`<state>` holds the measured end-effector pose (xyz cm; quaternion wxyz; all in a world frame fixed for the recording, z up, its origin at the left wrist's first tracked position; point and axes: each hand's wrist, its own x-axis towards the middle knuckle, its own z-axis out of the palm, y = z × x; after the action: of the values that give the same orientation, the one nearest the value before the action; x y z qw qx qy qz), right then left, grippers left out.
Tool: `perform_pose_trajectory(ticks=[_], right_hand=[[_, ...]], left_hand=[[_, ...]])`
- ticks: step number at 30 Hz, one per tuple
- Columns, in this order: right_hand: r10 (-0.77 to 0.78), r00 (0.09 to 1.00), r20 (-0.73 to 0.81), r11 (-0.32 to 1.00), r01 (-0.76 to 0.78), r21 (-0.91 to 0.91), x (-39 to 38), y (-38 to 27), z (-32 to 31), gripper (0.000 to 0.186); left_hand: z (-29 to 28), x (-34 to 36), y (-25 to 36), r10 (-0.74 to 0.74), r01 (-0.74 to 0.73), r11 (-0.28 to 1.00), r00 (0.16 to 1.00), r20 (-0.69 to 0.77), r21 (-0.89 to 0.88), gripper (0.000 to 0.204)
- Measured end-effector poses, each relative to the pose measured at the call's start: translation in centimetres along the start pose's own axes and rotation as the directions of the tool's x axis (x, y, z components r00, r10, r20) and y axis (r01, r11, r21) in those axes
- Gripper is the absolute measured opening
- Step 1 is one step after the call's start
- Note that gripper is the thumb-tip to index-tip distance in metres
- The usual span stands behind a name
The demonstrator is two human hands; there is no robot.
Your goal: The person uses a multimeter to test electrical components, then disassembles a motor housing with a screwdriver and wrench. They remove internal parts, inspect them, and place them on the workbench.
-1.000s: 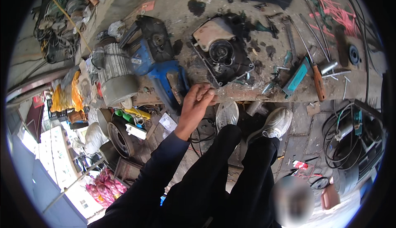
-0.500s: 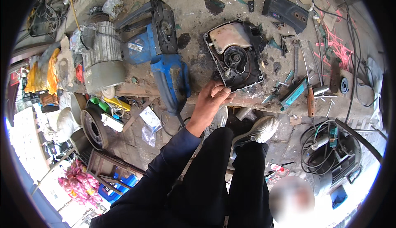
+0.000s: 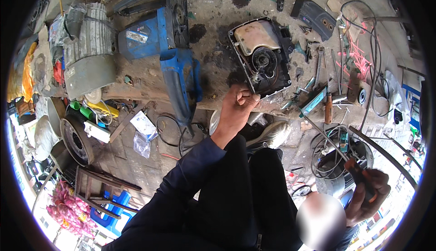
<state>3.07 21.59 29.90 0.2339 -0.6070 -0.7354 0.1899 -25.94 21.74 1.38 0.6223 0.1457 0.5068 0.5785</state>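
Observation:
A black tool housing (image 3: 274,84) lies open side up near the bench's front edge. Inside it are a cream plastic tank (image 3: 255,37) and a round black part (image 3: 264,59). My left hand (image 3: 235,112) is closed at the housing's near edge, fingers curled and the thumb beside its rim. Low on the right, my right hand (image 3: 370,196) grips a long screwdriver (image 3: 352,165) by its orange-and-black handle, the shaft slanting up and left toward the bench. To the left of the housing rests a blue power tool body (image 3: 175,76) with a handle.
A grey motor (image 3: 91,51) stands on the bench at left. On the right lie a black cover (image 3: 313,18), a wrench (image 3: 318,67), an orange-handled screwdriver (image 3: 328,108), a teal box (image 3: 314,100) and pink strips (image 3: 356,53). Below, coiled cable (image 3: 327,153) hangs by a bucket.
My right hand has come into view at the lower right with a screwdriver. My left hand stays at the housing's near edge. The whole view has shifted slightly.

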Motion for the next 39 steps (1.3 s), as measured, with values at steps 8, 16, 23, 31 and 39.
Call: perform_pose_trajectory(ticks=[8,16,23,31,39], right_hand=[[-0.343,0.923,0.175,0.934,0.315,0.169,9.7,-4.3,7.5,0.035],[-0.441,0.871,0.216,0.894,0.404,0.194,12.8,-5.2,11.1,0.032],[-0.444,0.866,0.230,0.896,0.424,0.135,13.2,-5.6,11.6,0.034],[-0.433,0.872,0.229,0.901,0.409,0.145,13.5,-5.8,11.7,0.033],[-0.521,0.782,0.341,0.851,0.508,0.136,14.3,-6.7,11.1,0.033]], left_hand=[[1.0,0.4,-1.6,0.015,-0.014,0.999,0.999,0.040,-0.033,0.020],[1.6,0.3,-1.1,-0.027,0.026,0.998,0.999,-0.020,-0.052,0.025],[1.6,0.3,-1.2,-0.003,0.003,0.998,1.000,-0.008,-0.055,0.025],[1.8,0.3,-1.0,-0.011,0.009,0.998,0.999,-0.032,-0.059,0.026],[1.7,0.3,-0.7,-0.031,0.030,0.998,0.999,-0.015,-0.047,0.025]])
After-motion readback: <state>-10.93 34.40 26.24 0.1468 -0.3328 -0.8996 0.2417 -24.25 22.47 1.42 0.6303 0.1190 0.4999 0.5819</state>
